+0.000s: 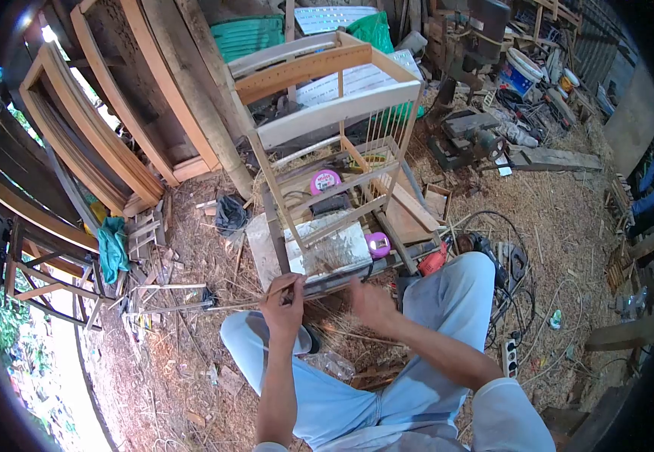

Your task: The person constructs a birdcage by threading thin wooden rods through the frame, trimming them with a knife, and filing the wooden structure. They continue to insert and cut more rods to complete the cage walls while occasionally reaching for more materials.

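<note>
My left hand (283,301) is closed in a pinch at the near edge of a low work surface, on a thin wooden strip (214,307) that stretches out to the left. My right hand (376,307) is raised over my lap with its fingers curled in; whatever they hold, if anything, is hidden. Just beyond both hands stands a wooden frame (338,117) with a row of thin upright rods on its right side. Inside its lower part lie a pale, stained board (330,252) and a round pink object (325,181). A second pink object (377,245) is nearer my right hand.
A red power tool (433,260) lies beside my right knee, with black cables and a power strip (509,358) to the right. Large wooden frames (78,135) lean at the left, near a green cloth (113,250). Shavings and scraps cover the ground.
</note>
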The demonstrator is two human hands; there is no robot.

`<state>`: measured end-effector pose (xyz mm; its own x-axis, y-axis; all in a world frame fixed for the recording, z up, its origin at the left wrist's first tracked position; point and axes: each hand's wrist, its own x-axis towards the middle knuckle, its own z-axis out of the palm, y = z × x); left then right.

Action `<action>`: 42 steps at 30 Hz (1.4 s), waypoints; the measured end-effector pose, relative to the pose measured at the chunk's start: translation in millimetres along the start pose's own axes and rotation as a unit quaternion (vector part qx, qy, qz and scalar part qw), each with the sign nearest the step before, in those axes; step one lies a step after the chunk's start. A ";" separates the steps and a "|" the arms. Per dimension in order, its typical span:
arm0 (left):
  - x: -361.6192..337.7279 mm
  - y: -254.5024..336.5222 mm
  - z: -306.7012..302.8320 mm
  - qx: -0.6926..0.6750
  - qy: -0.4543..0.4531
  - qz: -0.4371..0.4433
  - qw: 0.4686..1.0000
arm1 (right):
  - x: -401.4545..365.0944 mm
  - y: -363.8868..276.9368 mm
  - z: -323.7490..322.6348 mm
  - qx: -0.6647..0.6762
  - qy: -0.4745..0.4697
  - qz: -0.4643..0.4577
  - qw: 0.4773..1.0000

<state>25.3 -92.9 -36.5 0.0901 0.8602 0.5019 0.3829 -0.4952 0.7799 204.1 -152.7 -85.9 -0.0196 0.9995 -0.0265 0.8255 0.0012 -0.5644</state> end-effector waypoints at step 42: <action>1.4 7.3 -9.5 0.027 -0.055 0.044 0.997 | 11.3 -6.4 -7.1 0.095 0.075 -0.095 0.988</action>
<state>19.5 -96.5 -26.6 0.2255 0.8233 0.5210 0.4181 -0.5648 0.7115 202.6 -141.2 -76.8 -0.0671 0.9755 0.2096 0.6933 0.1966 -0.6933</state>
